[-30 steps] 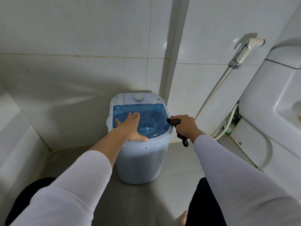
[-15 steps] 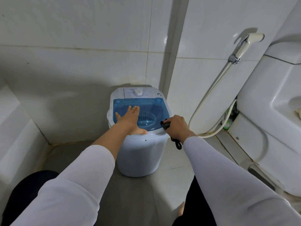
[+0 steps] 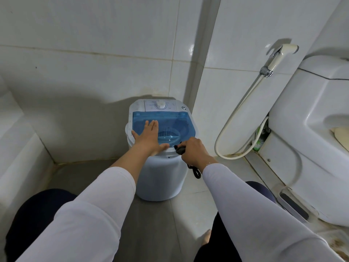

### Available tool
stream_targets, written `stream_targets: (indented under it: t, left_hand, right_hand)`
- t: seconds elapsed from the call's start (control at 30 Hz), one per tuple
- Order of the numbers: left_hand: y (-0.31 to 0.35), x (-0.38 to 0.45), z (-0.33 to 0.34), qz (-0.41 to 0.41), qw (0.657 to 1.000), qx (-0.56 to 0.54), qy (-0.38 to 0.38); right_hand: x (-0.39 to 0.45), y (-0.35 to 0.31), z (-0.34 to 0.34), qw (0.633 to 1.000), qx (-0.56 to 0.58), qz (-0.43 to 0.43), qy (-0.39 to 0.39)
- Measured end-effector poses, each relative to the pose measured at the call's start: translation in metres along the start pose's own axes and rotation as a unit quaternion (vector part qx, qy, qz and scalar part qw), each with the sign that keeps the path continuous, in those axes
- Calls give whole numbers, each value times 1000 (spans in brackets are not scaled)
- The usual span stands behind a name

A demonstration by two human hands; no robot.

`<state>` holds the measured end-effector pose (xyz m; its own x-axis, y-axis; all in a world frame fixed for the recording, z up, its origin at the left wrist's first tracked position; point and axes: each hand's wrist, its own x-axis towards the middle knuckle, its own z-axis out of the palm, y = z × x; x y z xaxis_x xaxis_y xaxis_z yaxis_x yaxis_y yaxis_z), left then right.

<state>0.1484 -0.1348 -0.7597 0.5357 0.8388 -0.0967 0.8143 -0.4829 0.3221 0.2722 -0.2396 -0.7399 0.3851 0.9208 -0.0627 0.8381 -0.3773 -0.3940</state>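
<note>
A small white washing machine stands on the floor in the tiled corner, with a see-through blue lid and a white dial at its back. My left hand lies flat on the left part of the lid, fingers straight. My right hand grips a black plug with its cord at the machine's front right rim; the cord loops down below my wrist.
A white toilet fills the right side. A bidet sprayer hangs on the wall, its hose looping down to the floor. A white ledge runs along the left. The floor is grey tile.
My right hand with the black plug has moved left, from beside the machine to its front right rim. My left hand stays flat on the lid. The view has pulled back a little.
</note>
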Motion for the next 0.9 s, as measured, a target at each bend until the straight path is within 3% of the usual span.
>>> stream_targets:
  t: [0.1,0.23,0.33,0.5,0.9]
  left_hand:
    - [-11,-4,-6,-17,1000,-13,15]
    - [-37,-7,-19,-82,994,-66,37]
    - [-55,-9,-22,-135,973,-184,34]
    - [-64,-13,-18,-155,925,-345,24]
    - [-76,-11,-13,-127,900,-417,24]
  right_hand:
    - [-3,-2,-7,998,60,-19,-20]
    - [1,-1,-17,991,116,2,61]
    - [1,-3,-10,996,53,3,71]
    - [4,-10,5,999,-32,2,36]
    - [-2,-44,26,994,-108,-35,5]
